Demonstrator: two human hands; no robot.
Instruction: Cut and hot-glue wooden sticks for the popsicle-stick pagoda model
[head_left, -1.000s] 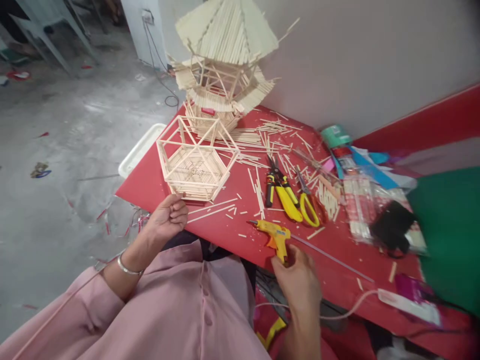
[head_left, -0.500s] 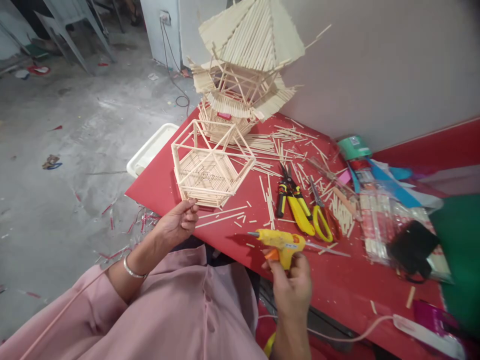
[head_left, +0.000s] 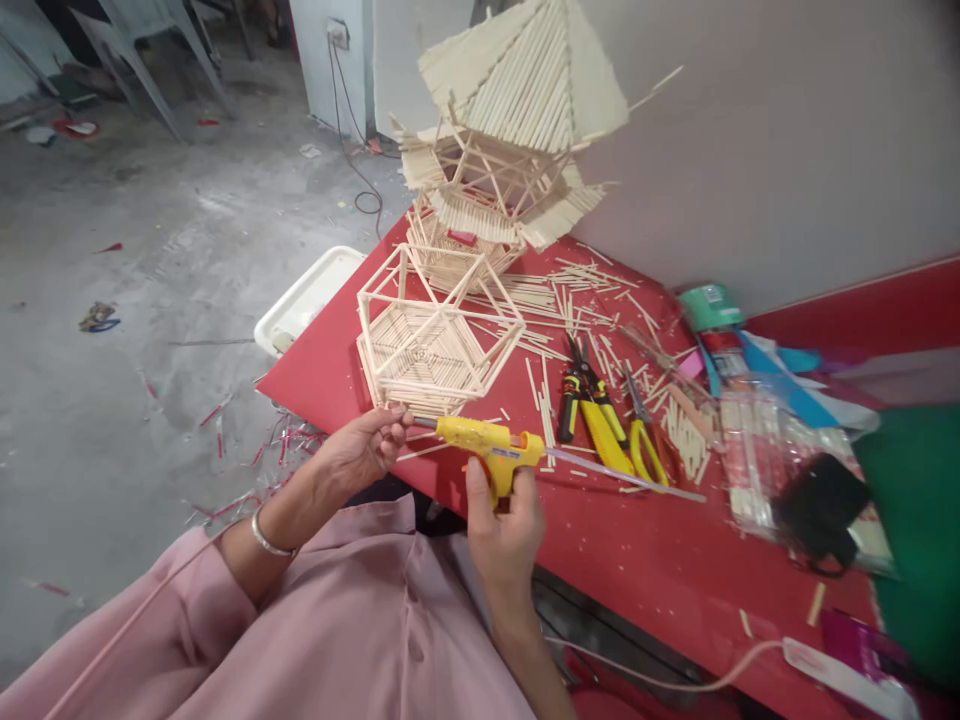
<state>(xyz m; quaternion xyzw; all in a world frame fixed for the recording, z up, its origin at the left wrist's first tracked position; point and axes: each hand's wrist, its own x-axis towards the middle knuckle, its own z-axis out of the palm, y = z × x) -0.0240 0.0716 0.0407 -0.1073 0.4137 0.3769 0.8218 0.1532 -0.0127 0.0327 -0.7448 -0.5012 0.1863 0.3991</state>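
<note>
My right hand (head_left: 504, 525) grips a yellow glue gun (head_left: 480, 440), thumb and fingers round its handle. A clear glue stick (head_left: 622, 474) juts from the gun's back end. The nozzle points left and meets the fingertips of my left hand (head_left: 367, 447), which are pinched together; what they hold is too small to make out. Just beyond those fingers sits a hexagonal stick frame (head_left: 420, 355), with a woven-looking base and an open upper ring. Behind it stands a tiered pagoda-like stick model (head_left: 517, 130) with sloped roofs.
On the red tabletop (head_left: 600, 540) lie loose sticks (head_left: 540, 295), yellow-black cutters (head_left: 596, 410) and scissors (head_left: 645, 440). Packs of sticks (head_left: 757, 450) and a black object (head_left: 825, 505) are at right. A power strip (head_left: 847, 680) lies near the front edge; a white tray (head_left: 300, 300) is left.
My right hand has moved left with the glue gun, bringing its nozzle to my left fingertips. My left hand stays pinched near the frame's front edge. The view has shifted slightly.
</note>
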